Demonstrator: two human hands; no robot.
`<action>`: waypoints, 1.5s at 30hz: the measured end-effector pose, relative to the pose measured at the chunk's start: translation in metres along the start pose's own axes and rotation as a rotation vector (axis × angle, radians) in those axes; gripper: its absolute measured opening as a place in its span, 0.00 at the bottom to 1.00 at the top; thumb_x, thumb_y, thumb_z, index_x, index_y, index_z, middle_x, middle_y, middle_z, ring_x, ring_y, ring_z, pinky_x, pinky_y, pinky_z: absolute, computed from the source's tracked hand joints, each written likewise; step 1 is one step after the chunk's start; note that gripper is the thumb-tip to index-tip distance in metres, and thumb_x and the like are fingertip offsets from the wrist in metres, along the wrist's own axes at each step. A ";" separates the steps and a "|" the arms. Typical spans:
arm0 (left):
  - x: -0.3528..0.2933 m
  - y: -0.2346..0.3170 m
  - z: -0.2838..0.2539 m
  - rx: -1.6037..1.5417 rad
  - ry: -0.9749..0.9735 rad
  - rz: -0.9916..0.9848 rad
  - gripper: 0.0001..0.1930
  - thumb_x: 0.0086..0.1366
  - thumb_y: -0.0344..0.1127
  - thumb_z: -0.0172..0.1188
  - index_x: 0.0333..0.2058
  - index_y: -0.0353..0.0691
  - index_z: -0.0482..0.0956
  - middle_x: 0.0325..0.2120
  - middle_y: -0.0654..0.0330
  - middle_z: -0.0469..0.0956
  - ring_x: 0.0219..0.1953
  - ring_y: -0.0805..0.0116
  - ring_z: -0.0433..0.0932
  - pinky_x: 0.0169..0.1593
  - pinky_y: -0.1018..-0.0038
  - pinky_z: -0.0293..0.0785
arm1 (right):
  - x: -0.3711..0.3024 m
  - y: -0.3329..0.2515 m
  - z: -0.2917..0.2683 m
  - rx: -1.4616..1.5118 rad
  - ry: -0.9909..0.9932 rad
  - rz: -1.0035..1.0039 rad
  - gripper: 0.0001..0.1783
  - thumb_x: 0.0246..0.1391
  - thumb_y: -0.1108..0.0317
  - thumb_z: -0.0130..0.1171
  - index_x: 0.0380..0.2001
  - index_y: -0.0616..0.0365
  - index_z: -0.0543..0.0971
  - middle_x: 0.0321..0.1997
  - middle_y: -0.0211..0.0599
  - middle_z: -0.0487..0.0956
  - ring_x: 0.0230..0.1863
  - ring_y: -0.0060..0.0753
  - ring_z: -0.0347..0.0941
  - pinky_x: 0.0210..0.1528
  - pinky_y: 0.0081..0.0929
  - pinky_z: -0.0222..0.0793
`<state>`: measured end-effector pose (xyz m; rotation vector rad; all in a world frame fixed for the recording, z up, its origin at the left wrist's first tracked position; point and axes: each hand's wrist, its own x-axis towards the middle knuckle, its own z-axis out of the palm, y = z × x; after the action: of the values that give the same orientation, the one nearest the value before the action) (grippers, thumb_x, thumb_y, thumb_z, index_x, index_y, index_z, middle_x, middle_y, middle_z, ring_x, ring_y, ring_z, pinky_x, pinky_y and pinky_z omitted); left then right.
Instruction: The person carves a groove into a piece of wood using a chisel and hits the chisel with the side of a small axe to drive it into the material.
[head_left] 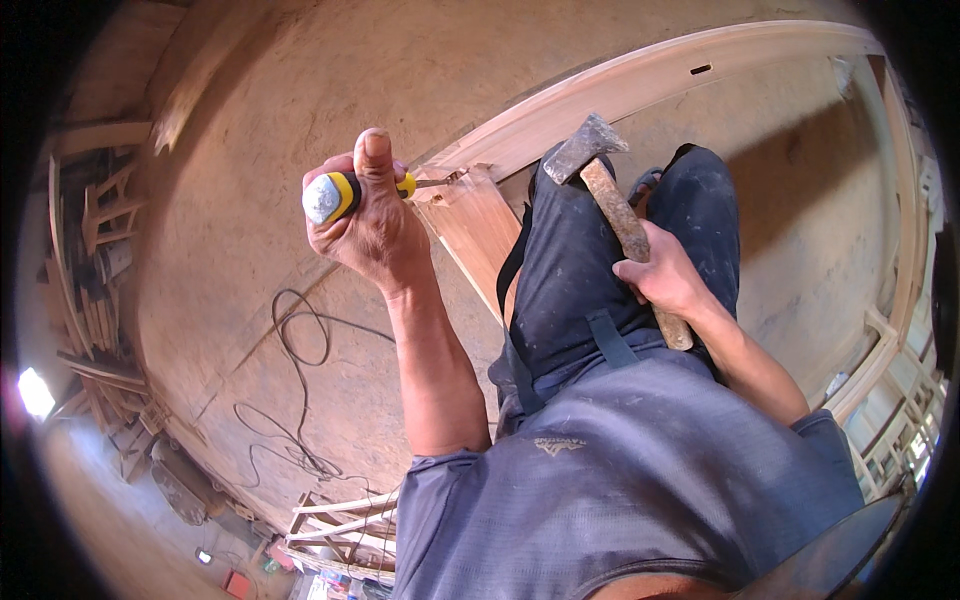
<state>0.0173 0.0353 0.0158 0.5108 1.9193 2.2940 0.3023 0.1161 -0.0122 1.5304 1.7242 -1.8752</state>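
Observation:
My left hand [375,225] is wrapped round the handle of a chisel [332,197], with the thumb pointing up. That handle is yellow and black with a metal cap, and the thin metal blade reaches right to a notched corner of a wooden board [475,225]. Whether the tip is inside the wood, I cannot tell. My right hand [665,270] grips a hatchet [588,148] by its worn wooden handle. The hatchet's grey metal head lies over my knee, apart from the chisel. The board runs beside my leg and meets a long, pale wooden plank [640,85].
The long plank has a dark slot [700,69] near its far right. A black cable [300,400] lies in loops on the dusty floor at left. Wooden frames stand along the left [110,215] and right [905,200] sides, and more wooden pieces [345,535] lie at the lower left.

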 end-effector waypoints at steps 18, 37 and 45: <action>0.005 -0.002 0.000 0.034 -0.058 0.012 0.11 0.62 0.36 0.75 0.29 0.41 0.79 0.19 0.61 0.79 0.23 0.71 0.80 0.30 0.73 0.79 | -0.003 -0.001 -0.001 -0.035 -0.003 -0.014 0.23 0.51 0.72 0.64 0.49 0.73 0.73 0.29 0.42 0.78 0.23 0.31 0.75 0.28 0.31 0.72; 0.022 -0.016 0.007 0.031 -0.134 -0.106 0.13 0.61 0.36 0.76 0.26 0.39 0.80 0.18 0.64 0.77 0.21 0.74 0.76 0.27 0.77 0.71 | -0.018 -0.197 -0.010 -0.415 0.356 -1.094 0.10 0.54 0.68 0.63 0.36 0.59 0.74 0.21 0.41 0.75 0.21 0.45 0.73 0.27 0.43 0.69; 0.010 -0.021 -0.018 0.081 -0.373 -0.185 0.12 0.63 0.37 0.74 0.30 0.36 0.81 0.24 0.64 0.80 0.28 0.75 0.77 0.34 0.75 0.73 | -0.025 -0.182 0.008 -0.905 0.269 -1.101 0.11 0.52 0.76 0.56 0.40 0.59 0.71 0.23 0.55 0.80 0.29 0.60 0.81 0.33 0.52 0.76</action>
<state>-0.0004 0.0249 -0.0053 0.6828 1.7957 1.8594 0.1821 0.1550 0.1208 0.4586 3.2571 -0.7144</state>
